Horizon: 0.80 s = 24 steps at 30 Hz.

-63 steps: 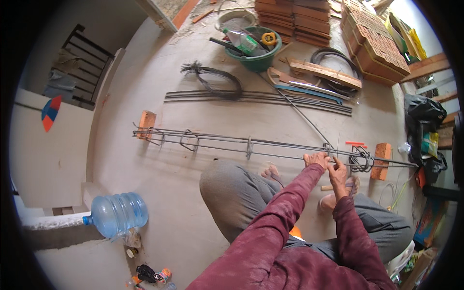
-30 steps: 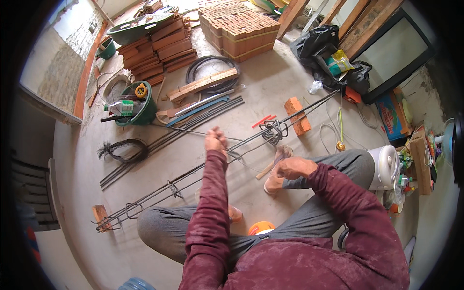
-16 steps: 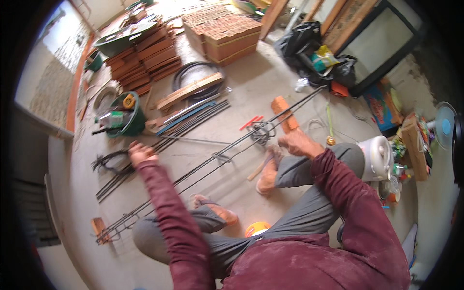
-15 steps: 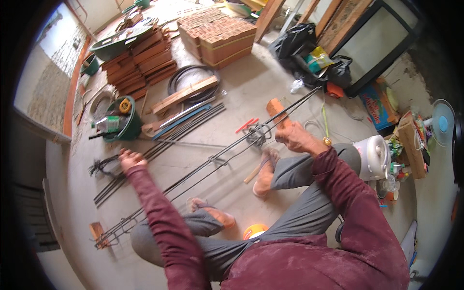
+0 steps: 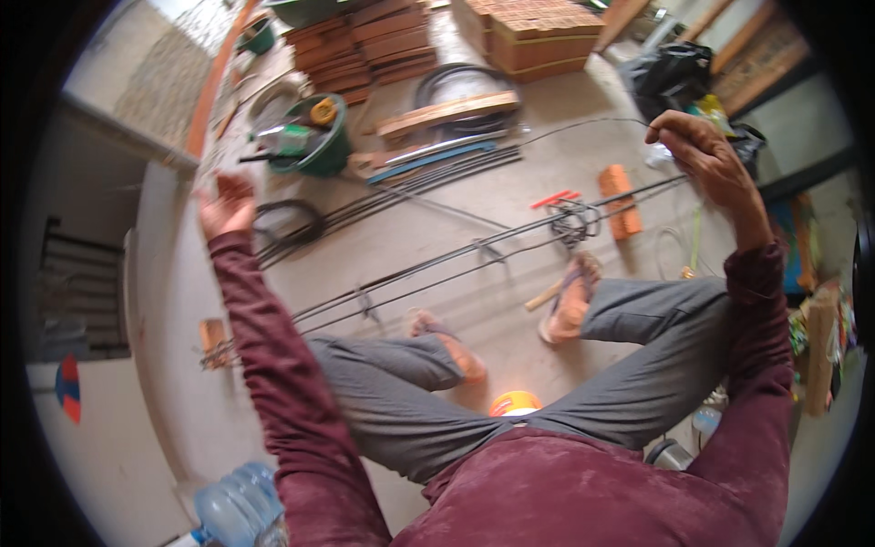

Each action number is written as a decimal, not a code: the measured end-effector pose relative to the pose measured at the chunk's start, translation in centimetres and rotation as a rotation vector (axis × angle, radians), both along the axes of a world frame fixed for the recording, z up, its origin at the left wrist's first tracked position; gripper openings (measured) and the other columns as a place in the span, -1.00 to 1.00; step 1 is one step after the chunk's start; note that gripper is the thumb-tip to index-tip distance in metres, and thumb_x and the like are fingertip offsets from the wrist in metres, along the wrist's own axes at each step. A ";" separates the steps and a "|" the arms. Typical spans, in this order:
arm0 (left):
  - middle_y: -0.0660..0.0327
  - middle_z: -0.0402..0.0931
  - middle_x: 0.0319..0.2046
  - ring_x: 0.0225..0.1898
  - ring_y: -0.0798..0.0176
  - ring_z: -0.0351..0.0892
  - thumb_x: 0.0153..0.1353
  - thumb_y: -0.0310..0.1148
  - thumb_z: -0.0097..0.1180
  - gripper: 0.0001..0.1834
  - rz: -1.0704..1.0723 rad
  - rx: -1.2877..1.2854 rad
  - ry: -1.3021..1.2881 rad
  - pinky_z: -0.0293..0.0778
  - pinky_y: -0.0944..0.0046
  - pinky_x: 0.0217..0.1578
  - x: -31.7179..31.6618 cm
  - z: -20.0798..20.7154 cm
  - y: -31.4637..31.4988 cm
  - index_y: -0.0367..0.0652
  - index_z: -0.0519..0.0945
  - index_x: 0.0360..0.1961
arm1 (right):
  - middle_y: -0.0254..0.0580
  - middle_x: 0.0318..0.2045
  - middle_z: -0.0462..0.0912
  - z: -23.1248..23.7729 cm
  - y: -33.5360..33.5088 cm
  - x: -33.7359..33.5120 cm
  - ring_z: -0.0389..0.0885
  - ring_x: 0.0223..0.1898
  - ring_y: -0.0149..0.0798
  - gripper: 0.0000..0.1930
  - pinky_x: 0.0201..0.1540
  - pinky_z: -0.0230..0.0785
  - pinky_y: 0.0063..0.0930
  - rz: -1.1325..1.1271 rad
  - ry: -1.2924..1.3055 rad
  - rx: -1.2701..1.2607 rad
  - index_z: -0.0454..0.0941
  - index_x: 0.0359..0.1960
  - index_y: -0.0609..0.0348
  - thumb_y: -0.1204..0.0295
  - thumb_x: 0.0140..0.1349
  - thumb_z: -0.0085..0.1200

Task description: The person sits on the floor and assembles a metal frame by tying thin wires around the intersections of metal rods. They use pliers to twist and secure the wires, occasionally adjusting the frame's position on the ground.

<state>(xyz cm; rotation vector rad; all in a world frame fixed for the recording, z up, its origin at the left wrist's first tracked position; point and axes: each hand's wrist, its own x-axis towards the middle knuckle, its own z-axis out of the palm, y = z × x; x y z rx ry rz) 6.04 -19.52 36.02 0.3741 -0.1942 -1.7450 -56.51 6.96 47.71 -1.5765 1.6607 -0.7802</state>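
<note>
My right hand (image 5: 706, 159) is raised at the right. Its fingers are pinched at the end of a thin dark wire (image 5: 583, 123) that curves in from the left. At the left my left hand (image 5: 228, 208) is held up, fingers loosely apart and slightly blurred, nothing visible in it. Beside it lies a coil of black wire (image 5: 292, 223). Below both hands, long steel rods with bent stirrups (image 5: 419, 263) run slantwise past my feet. One end passes over an orange brick (image 5: 622, 202); the other lies at a second brick (image 5: 215, 342). A tangle of wire stirrups (image 5: 574, 223) sits near my foot.
Loose rods (image 5: 447, 167), a wooden plank (image 5: 447, 117) and a green bucket (image 5: 326, 146) lie beyond. Stacked bricks (image 5: 538, 36) and black bags (image 5: 670, 77) stand at the back. An orange tub (image 5: 516, 402) is between my legs; a water jug (image 5: 239, 501) is lower left.
My right hand has risen from beside the brick toward the right, and the wire now stretches to it. My left hand has lifted away to the left. The whole view has shifted.
</note>
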 end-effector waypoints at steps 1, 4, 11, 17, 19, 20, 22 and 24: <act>0.18 0.65 -0.39 -0.33 0.20 0.61 0.34 0.09 -0.06 -0.48 0.055 0.068 -0.106 0.37 -0.19 0.04 -6.9 1.0 3.1 -0.22 0.59 -0.34 | -0.54 -0.58 0.37 0.5 -0.1 0.6 0.32 -0.53 -0.55 -0.85 -0.45 0.22 -0.61 0.026 0.017 0.039 0.53 -0.23 0.16 0.42 0.39 -0.09; 0.39 0.37 -0.60 -0.55 0.43 0.32 0.36 -0.17 0.00 -0.78 0.358 0.026 -0.569 0.45 0.03 -0.12 -8.8 2.7 6.0 -0.09 0.48 -0.32 | -0.38 -0.66 0.36 -0.5 -1.2 2.8 0.33 -0.60 -0.44 -0.87 -0.51 0.18 -0.61 0.266 0.089 0.057 0.54 -0.25 0.16 0.49 0.33 -0.10; 0.42 0.17 -0.67 -0.71 0.49 0.06 0.40 -0.26 -0.02 -0.84 0.319 -0.047 -0.185 0.07 0.46 -0.73 -7.5 3.8 7.7 -0.09 0.43 -0.29 | -0.09 -0.46 0.62 -8.7 -3.6 7.1 0.63 -0.28 -0.01 -0.86 -0.22 0.37 -0.22 0.812 0.627 0.356 0.53 -0.33 0.15 0.50 0.05 -0.03; 0.47 0.18 -0.68 -0.74 0.54 0.03 0.41 -0.21 -0.05 -0.82 0.459 0.072 -0.076 -0.03 0.47 -0.76 -10.0 5.2 5.7 -0.02 0.43 -0.32 | 0.02 -0.42 0.56 -7.0 -2.5 9.4 0.58 -0.32 -0.11 -0.79 -0.24 0.36 -0.31 0.598 0.389 0.306 0.52 -0.14 0.21 0.54 0.18 -0.02; 0.47 0.19 -0.67 -0.74 0.54 0.03 0.41 -0.20 -0.07 -0.82 0.530 0.119 -0.149 -0.04 0.47 -0.76 -9.5 4.7 6.7 -0.02 0.42 -0.30 | -0.12 -0.44 0.55 -8.9 -2.3 9.3 0.52 -0.37 -0.23 -0.83 -0.30 0.34 -0.39 0.575 0.364 0.366 0.52 -0.16 0.24 0.46 0.26 -0.01; 0.46 0.19 -0.66 -0.74 0.54 0.03 0.41 -0.20 -0.07 -0.82 0.537 0.110 -0.139 -0.04 0.47 -0.76 -9.8 4.7 6.5 -0.01 0.42 -0.30 | -0.20 -0.47 0.53 -12.0 -2.3 5.7 0.49 -0.41 -0.29 -0.84 -0.33 0.32 -0.44 0.543 0.257 0.291 0.52 -0.17 0.24 0.43 0.29 0.00; 0.47 0.19 -0.66 -0.75 0.54 0.03 0.39 -0.21 -0.06 -0.83 0.618 0.142 -0.223 -0.05 0.48 -0.79 -9.5 3.4 6.1 -0.03 0.42 -0.32 | -0.45 -0.56 0.43 -11.5 -2.5 4.1 0.37 -0.50 -0.51 -0.80 -0.42 0.22 -0.60 0.290 -0.073 0.276 0.52 -0.27 0.24 0.33 0.36 -0.01; 0.49 0.18 -0.66 -0.76 0.56 0.02 0.38 -0.21 -0.07 -0.80 0.732 0.211 -0.379 -0.06 0.49 -0.83 -8.7 2.2 5.8 -0.05 0.41 -0.35 | -0.46 -0.53 0.39 -10.0 -4.1 0.2 0.36 -0.44 -0.56 -0.79 -0.45 0.17 -0.65 0.100 -0.748 0.118 0.47 -0.24 0.08 0.25 0.44 -0.09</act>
